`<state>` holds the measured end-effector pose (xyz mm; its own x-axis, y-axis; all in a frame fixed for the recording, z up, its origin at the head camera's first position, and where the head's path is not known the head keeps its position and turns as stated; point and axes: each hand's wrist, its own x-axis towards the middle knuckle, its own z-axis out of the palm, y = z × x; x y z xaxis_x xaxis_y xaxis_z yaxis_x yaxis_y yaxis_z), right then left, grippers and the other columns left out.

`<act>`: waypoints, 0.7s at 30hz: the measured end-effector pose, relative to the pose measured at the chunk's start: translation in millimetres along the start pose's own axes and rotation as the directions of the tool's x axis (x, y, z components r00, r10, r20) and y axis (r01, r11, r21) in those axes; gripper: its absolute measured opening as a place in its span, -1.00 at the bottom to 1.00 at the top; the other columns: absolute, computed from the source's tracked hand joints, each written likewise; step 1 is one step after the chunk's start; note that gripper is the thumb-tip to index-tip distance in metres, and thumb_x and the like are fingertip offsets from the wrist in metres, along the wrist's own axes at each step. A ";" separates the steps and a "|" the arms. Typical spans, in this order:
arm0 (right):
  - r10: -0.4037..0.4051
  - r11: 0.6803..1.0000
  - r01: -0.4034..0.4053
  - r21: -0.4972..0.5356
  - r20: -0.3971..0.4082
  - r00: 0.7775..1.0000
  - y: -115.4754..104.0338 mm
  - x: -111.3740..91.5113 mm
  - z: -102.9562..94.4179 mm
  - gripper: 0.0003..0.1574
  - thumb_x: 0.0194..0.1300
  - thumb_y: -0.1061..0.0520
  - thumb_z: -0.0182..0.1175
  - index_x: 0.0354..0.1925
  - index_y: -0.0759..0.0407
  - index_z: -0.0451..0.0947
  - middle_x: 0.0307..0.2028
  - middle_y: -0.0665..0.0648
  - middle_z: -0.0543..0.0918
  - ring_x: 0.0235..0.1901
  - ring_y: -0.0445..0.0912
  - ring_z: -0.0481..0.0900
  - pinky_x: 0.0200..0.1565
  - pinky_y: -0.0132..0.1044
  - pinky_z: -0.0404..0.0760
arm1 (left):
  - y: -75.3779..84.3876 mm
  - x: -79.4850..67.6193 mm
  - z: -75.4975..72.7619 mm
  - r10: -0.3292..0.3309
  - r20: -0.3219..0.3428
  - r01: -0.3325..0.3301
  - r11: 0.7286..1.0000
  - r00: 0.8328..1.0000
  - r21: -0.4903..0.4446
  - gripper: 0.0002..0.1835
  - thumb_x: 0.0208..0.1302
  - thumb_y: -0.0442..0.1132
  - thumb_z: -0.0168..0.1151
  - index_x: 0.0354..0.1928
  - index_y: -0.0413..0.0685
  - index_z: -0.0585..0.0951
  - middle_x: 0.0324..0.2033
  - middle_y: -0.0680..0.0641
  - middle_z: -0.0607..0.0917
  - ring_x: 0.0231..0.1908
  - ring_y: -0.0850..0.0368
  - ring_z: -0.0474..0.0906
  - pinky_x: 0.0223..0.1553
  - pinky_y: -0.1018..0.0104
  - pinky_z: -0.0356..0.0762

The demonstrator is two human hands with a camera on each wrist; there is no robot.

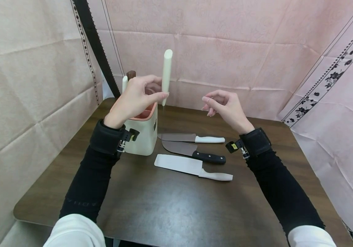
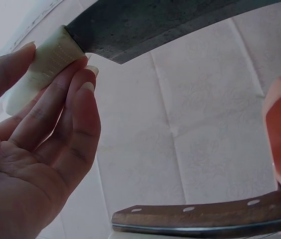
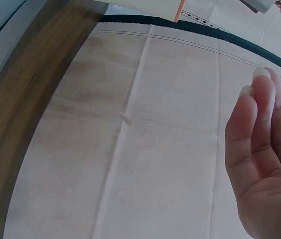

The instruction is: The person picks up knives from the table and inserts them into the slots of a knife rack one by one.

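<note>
Pale-green-handled knife point(image 1: 167, 70) points handle-up at the holder's point(image 1: 142, 139) one o'clock, the left grip point(image 1: 136, 98) pinching its handle, presumably keeping clear of the blade point(image 2: 145, 25), while the right grip point(image 1: 227, 109) hovers relaxed, holding nothing, at the knife's four o'clock.

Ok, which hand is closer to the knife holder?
Left. The left hand is close to the top of the knife holder, holding a pale-handled knife; the right hand is farther off to the right.
</note>
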<state>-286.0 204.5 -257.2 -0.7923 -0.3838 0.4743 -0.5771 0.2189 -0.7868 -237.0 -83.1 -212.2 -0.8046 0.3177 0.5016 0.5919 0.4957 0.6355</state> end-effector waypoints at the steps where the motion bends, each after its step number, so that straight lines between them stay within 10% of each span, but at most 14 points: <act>1: 0.004 1.000 -0.004 -0.003 0.000 1.000 -0.5 -0.1 0.2 -0.69 0.24 0.11 0.18 -0.15 0.33 0.58 -0.52 0.09 0.72 -0.57 0.12 0.55 -0.45 -0.39 0.65 | 0.1 -0.1 -1.2 -0.003 -0.001 0.003 1.000 1.000 -0.002 -0.63 0.14 -0.18 0.28 -0.01 -0.16 0.56 -0.24 -0.18 0.72 -0.28 0.12 0.60 -0.10 0.04 0.56; 21: 0.007 0.999 -0.007 -0.052 0.012 1.000 -30.5 -8.0 10.1 -0.73 0.28 0.21 0.11 -0.15 0.42 0.54 -0.46 0.44 0.66 -0.54 0.24 0.54 -0.43 -0.41 0.64 | 8.0 -6.1 -23.8 -0.004 -0.070 0.007 0.999 0.998 0.040 -0.62 0.16 -0.19 0.25 0.03 -0.15 0.56 -0.23 -0.20 0.72 -0.29 0.10 0.61 -0.12 0.09 0.56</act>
<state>-260.1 191.8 -240.9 -0.7941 -0.3925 0.4640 -0.5813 0.2677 -0.7684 -226.2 -100.3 -196.3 -0.8020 0.2585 0.5385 0.5838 0.5302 0.6149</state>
